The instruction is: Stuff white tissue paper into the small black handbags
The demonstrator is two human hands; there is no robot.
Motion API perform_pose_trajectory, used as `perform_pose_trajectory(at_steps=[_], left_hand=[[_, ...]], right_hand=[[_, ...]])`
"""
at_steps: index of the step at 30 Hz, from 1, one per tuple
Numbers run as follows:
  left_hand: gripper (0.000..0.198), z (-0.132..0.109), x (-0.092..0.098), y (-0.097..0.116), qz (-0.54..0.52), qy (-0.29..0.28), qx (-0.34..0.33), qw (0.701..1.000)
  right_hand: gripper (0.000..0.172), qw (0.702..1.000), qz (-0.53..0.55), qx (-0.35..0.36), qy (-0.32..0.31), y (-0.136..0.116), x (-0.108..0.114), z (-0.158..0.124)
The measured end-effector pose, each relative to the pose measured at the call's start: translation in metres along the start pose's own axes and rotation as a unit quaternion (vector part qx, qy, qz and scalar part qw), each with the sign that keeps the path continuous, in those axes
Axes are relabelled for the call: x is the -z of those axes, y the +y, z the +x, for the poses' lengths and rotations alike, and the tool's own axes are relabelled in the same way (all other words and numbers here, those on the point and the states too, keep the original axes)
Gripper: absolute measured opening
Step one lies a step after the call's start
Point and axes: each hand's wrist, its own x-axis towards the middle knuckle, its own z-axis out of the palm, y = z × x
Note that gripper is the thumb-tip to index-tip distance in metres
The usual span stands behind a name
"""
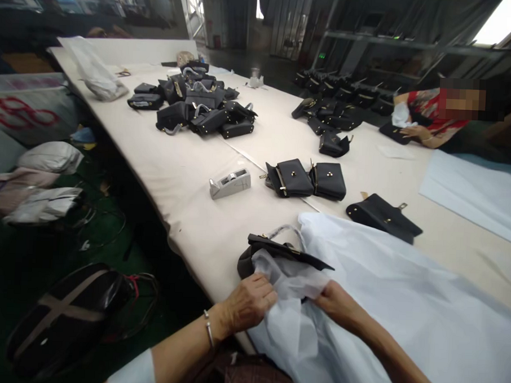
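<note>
At the table's near edge lies a black handbag (248, 262) with its flap raised and its wrapped handle (288, 231) on the far side. Thin white tissue paper (288, 275) bunches at the bag's mouth. My left hand (253, 301), a bracelet on its wrist, closes on the left part of the tissue. My right hand (339, 302) pinches the tissue's right part close to the flap. A large pale sheet (387, 276) spreads beneath and to the right of the bag. What lies inside the bag is hidden by the tissue.
A grey tape dispenser (230, 183) stands beyond the bag. Two black bags (296, 177) and another bag (383, 217) lie ahead to the right. Many more are heaped farther back (200, 104). A person (432, 117) handles a bag across the table (187, 194).
</note>
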Motion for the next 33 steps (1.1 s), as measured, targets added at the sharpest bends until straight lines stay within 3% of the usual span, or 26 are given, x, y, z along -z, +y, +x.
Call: perform_pose_trajectory(at_steps=[2,4,6,8,11,14,16,19,21,23,25,28,30,33], left_hand=[[0.019,0.012,-0.002,-0.002,-0.012,-0.099,0.076,0.992],[0.019,0.026,-0.002,-0.003,-0.013,-0.159,0.141,0.977],[0.021,0.04,-0.002,-0.004,-0.006,-0.178,0.17,0.969],[0.023,0.049,-0.001,-0.006,-0.001,-0.186,0.169,0.968],[0.024,0.05,0.001,-0.011,0.001,-0.192,0.156,0.969],[0.029,0.04,0.007,-0.018,0.007,-0.154,0.127,0.98],[0.04,0.032,0.011,-0.023,0.043,-0.083,0.097,0.991],[0.056,0.021,0.016,-0.029,0.099,0.016,0.067,0.993],[0.048,0.016,0.016,-0.031,0.095,0.009,0.066,0.993],[0.026,0.01,0.014,-0.032,0.085,-0.034,0.072,0.993],[0.015,0.006,0.009,-0.034,0.084,-0.056,0.066,0.993],[0.03,0.003,-0.003,-0.039,0.087,-0.046,0.045,0.994],[0.039,0.007,-0.009,-0.043,0.089,-0.054,0.057,0.993],[0.049,0.019,-0.005,-0.048,0.076,-0.083,0.089,0.99]], right_hand=[[0.035,0.998,0.003,-0.042,0.04,-0.002,0.008,-0.013],[0.047,0.993,-0.004,-0.06,0.101,-0.009,0.001,-0.025],[0.071,0.992,-0.041,-0.027,0.117,-0.017,-0.02,-0.029],[0.081,0.989,-0.111,0.023,0.091,-0.022,-0.047,-0.027],[0.057,0.974,-0.213,0.045,0.061,-0.018,-0.074,-0.012],[0.034,0.961,-0.266,0.005,0.071,-0.008,-0.078,0.006],[0.035,0.959,-0.276,-0.007,0.071,-0.005,-0.075,0.017],[0.056,0.945,-0.319,-0.023,0.07,-0.012,-0.074,0.028],[0.056,0.929,-0.357,-0.048,0.078,-0.019,-0.075,0.031],[0.047,0.917,-0.381,-0.058,0.102,-0.024,-0.077,0.03],[0.039,0.906,-0.399,-0.025,0.138,-0.023,-0.079,0.025],[0.029,0.879,-0.432,0.084,0.181,-0.012,-0.082,0.016],[0.022,0.87,-0.446,0.132,0.164,-0.003,-0.084,0.011],[0.022,0.878,-0.448,0.131,0.105,0.004,-0.086,0.001]])
